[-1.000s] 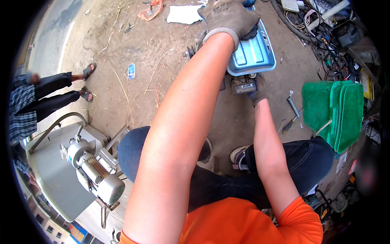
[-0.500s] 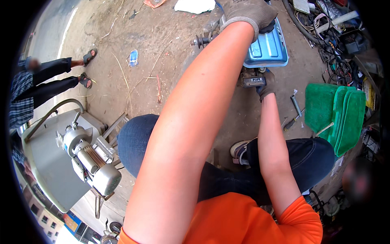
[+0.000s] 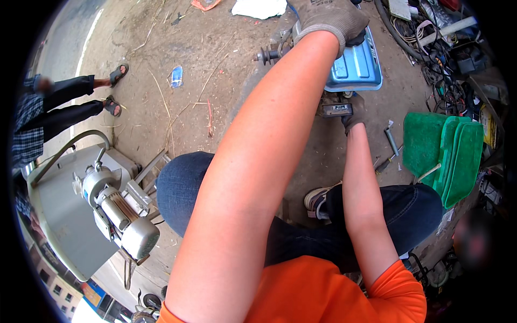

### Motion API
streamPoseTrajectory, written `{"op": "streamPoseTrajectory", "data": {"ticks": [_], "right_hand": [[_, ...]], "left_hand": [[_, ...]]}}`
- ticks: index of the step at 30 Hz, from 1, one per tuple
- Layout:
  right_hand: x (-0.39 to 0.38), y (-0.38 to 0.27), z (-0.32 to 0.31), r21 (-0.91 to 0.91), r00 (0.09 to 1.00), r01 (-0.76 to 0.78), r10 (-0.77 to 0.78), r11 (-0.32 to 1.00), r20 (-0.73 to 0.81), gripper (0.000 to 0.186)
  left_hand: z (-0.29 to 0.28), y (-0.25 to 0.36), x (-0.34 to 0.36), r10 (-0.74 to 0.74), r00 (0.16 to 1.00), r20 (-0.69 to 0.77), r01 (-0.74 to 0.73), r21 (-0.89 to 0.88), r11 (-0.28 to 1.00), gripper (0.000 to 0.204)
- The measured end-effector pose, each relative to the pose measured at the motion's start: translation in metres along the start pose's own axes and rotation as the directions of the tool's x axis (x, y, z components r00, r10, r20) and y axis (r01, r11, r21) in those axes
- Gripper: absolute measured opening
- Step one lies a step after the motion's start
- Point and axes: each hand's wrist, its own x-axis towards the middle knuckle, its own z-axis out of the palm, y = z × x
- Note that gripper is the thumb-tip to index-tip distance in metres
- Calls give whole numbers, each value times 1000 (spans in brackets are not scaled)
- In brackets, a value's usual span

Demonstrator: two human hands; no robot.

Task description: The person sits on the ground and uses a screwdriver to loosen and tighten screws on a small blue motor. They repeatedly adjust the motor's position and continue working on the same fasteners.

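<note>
Packaging, labels, signs and screens, as I log them from the head view:

1. Wrapper (image 3: pixel 176 76): small, flattened, blue and white, lying on the dirt ground at upper left, near a bystander's sandalled feet.
2. Wrapper scrap (image 3: pixel 204 4): orange-red, crumpled, on the ground at the top edge, partly cut off.
3. Sheet (image 3: pixel 259 8): white, crumpled paper or plastic, just right of item 2; I cannot tell which.
4. Label plate (image 3: pixel 337 109): small, pale rectangle on the dark machine part below the blue tank.
5. Signboard (image 3: pixel 92 294): blue and orange, bottom left rim, blurred.

I see no screens.
</note>
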Motion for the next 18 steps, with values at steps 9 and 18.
{"op": "streamPoseTrajectory", "data": {"ticks": [9, 18], "right_hand": [[-7, -2, 9, -24, 999, -40, 40, 999, -14, 21], [32, 22, -23, -229, 997, 70, -61, 971, 46, 29]], "left_hand": [[0, -2, -2, -19, 1000, -15, 20, 36, 999, 47], [0, 7, 9, -17, 996, 82, 13, 44, 999, 51]]}}
